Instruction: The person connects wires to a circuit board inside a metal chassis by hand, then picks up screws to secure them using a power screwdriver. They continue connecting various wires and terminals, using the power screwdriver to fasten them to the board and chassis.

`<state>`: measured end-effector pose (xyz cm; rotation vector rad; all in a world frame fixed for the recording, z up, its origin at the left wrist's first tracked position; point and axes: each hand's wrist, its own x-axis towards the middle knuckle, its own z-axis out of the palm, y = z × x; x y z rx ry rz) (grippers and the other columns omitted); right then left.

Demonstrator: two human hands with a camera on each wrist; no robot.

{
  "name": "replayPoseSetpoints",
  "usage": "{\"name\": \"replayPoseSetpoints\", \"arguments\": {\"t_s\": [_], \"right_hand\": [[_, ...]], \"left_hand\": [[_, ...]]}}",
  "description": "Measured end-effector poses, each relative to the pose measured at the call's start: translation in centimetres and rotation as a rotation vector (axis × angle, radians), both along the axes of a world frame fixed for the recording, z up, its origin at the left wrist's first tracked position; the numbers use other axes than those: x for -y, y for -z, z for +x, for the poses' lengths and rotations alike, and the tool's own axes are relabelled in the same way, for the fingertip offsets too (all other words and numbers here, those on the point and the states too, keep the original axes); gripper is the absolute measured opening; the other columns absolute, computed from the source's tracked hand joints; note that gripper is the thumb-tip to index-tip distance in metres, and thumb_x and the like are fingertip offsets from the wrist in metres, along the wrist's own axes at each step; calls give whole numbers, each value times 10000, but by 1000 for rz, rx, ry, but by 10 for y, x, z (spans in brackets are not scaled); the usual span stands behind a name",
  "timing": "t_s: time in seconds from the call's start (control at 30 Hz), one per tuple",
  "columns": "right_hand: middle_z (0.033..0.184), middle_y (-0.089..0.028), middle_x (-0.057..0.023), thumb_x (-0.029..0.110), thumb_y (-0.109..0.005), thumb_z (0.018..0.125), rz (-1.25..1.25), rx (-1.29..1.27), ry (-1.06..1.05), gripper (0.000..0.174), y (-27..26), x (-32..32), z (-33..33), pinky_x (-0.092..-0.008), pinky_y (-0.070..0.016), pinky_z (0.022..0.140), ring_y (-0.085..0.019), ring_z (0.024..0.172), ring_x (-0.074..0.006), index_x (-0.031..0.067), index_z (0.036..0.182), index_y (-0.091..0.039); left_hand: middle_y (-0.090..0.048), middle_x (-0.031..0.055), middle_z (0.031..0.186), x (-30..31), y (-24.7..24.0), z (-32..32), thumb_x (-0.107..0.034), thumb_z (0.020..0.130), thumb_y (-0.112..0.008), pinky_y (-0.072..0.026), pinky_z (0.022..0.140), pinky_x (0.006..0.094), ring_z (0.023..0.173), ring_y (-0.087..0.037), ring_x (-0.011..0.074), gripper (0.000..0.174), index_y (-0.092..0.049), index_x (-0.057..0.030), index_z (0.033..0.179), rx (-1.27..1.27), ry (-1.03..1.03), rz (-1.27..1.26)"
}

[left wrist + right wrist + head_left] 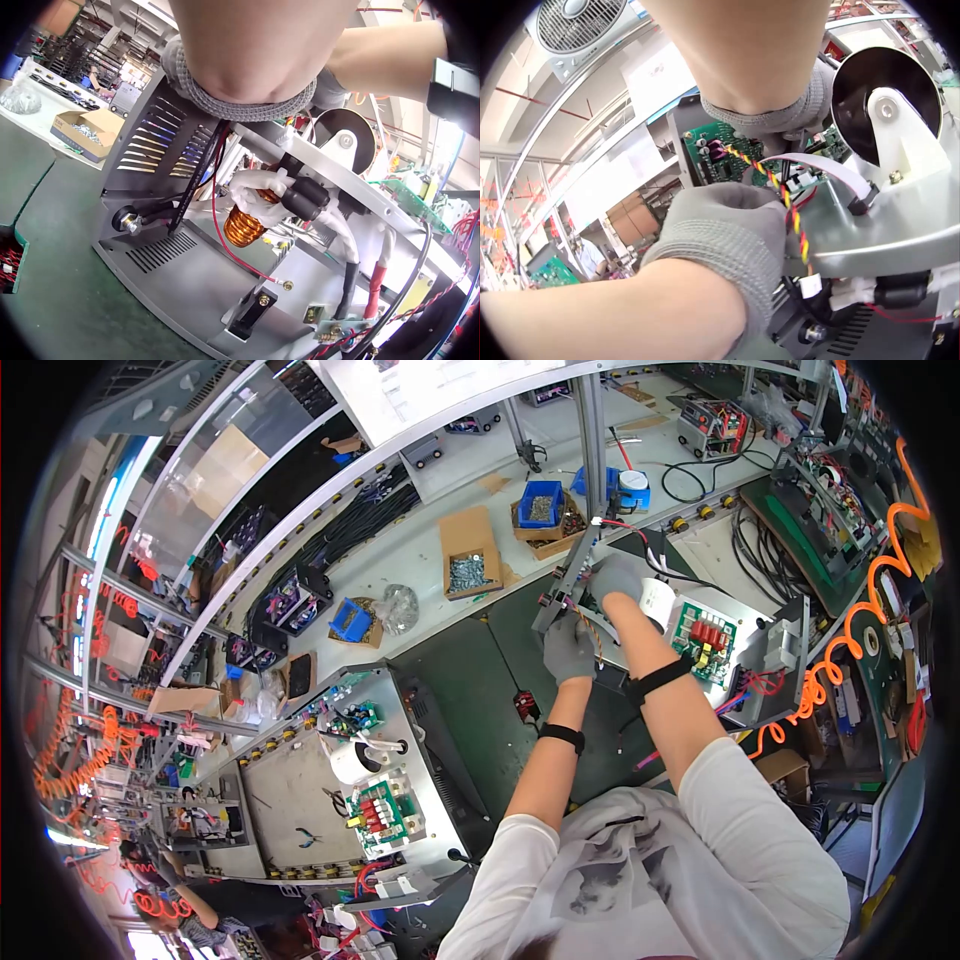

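Both hands, in grey gloves, work at the front end of an open metal-cased electrical unit. My left hand is bent beside the upright front panel, close to a green circuit board. Across from it, my right hand reaches in over the panel's inner side. A twisted red, yellow and black wire runs down past the left fingers, and a grey ribbon cable passes below the right hand. Fingertips of both hands are hidden; I cannot tell what they hold. Below sits a copper coil.
A similar open unit stands at the left. Along the bench lie a cardboard box of screws, a blue bin and a plastic bag. Small red connector parts lie on the green mat. An orange coiled hose hangs at right.
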<state>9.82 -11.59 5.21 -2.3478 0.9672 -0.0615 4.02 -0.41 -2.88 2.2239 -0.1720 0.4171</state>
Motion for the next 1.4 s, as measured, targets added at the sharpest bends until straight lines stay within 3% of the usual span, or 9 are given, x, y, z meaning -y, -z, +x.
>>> {"name": "replayPoseSetpoints", "arguments": {"t_s": [0.13, 0.27, 0.37, 0.43, 0.57, 0.73, 0.97, 1.13, 1.4], "right_hand": [[1063, -652, -133, 228, -671, 756, -32, 154, -83, 299, -7, 0, -12, -400, -490, 844, -623, 983, -298, 164, 1048, -681], [1091, -642, -112, 237, -665, 766, 25, 51, -18, 335, -4, -17, -11, -401, -493, 844, -618, 996, -288, 181, 1096, -656], [1167, -600, -89, 258, -661, 767, -4, 30, -1, 331, -10, -22, -13, -388, -471, 881, -561, 1098, -286, 208, 1093, -659], [1241, -539, -67, 272, -679, 741, -299, -11, -5, 337, -10, -22, -12, -356, -432, 930, -457, 1213, -298, 230, 1075, -668], [1275, -500, -64, 276, -706, 705, -198, -81, -94, 349, -13, -16, -8, -359, -388, 968, -392, 1248, -306, 230, 1050, -675], [1230, -539, -48, 263, -704, 701, -245, 5, -111, 335, 0, -8, -1, -422, -371, 963, -451, 1156, -297, 221, 1032, -673], [1111, -600, -45, 198, -704, 674, -141, 65, -74, 379, 22, -8, 4, -383, -383, 912, -483, 1106, -295, 212, 1046, -640], [969, -612, -82, 107, -699, 640, -83, 278, 178, 421, 25, -18, 2, -361, -378, 888, -520, 1027, -262, 223, 1040, -639], [895, -670, 6, 138, -695, 642, -222, 247, 16, 376, 21, -13, -4, -365, -342, 895, -533, 967, -240, 236, 1006, -682]], "left_hand": [[-616, 144, 929, 1, 4, 0, -173, 801, -558, -468, 759, 425, 886, -578, 343, 207, -636, -71, 965, 44, -2, -23], [-619, 147, 938, 2, 4, 2, -166, 799, -561, -465, 763, 426, 895, -577, 341, 201, -635, -68, 957, 37, 7, -25], [-620, 143, 943, -1, 6, 2, -179, 810, -563, -455, 780, 423, 903, -570, 341, 200, -638, -74, 963, 7, 32, -28], [-619, 139, 943, -1, 9, 4, -194, 823, -562, -447, 796, 420, 910, -563, 342, 204, -641, -80, 973, -17, 39, -49], [-626, 146, 932, -2, 12, 3, -182, 811, -579, -451, 799, 407, 898, -575, 339, 202, -641, -54, 954, 29, 65, -192], [-625, 152, 934, -4, 15, 6, -181, 812, -582, -454, 804, 390, 900, -587, 324, 206, -637, -35, 946, 33, 84, -180], [-621, 139, 939, -3, 8, 1, -202, 823, -545, -445, 815, 406, 915, -566, 339, 235, -622, -43, 979, -1, 86, -126], [-607, 128, 996, -4, 7, -3, -178, 818, -527, -434, 845, 411, 979, -542, 327, 250, -595, -65, 1029, 14, 93, -53], [-594, 128, 1023, -5, 11, -2, -169, 806, -531, -430, 856, 419, 1001, -529, 330, 270, -577, -70, 1053, 26, 110, -47]]}}
